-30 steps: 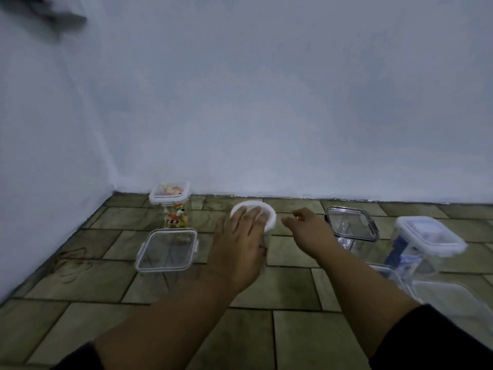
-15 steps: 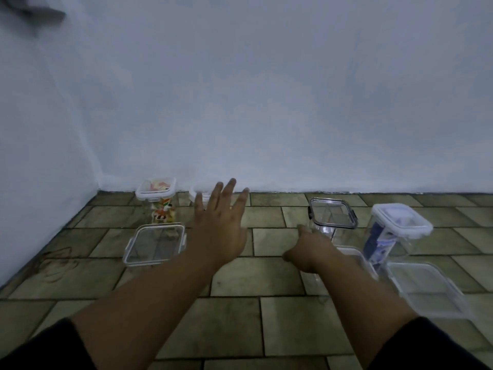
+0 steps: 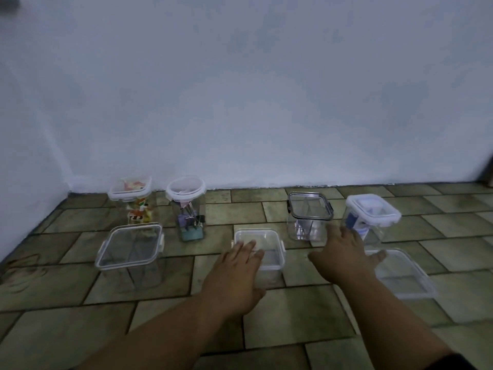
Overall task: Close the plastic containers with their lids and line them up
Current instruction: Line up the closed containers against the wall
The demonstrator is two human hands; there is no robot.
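Note:
Clear plastic containers stand on the tiled floor. By the wall at the left are a square one with colourful contents (image 3: 131,200) and a round-lidded jar (image 3: 188,206) holding clips. In front of them stands a large lidded box (image 3: 130,252). A small square container (image 3: 262,248) lies in the middle. My left hand (image 3: 236,273) rests open at its near left edge. My right hand (image 3: 344,255) hovers open between a black-rimmed container (image 3: 309,214), a white-lidded one (image 3: 370,217) and a flat clear container (image 3: 402,273).
A pale wall (image 3: 266,102) runs along the back and meets a second wall at the left corner. The floor (image 3: 293,321) is olive stone tile. A dark edge shows at the far right by the wall.
My left hand has let go of the round-lidded jar, which now stands beside the colourful one, and has come back to the small square container. My right hand has shifted right and forward.

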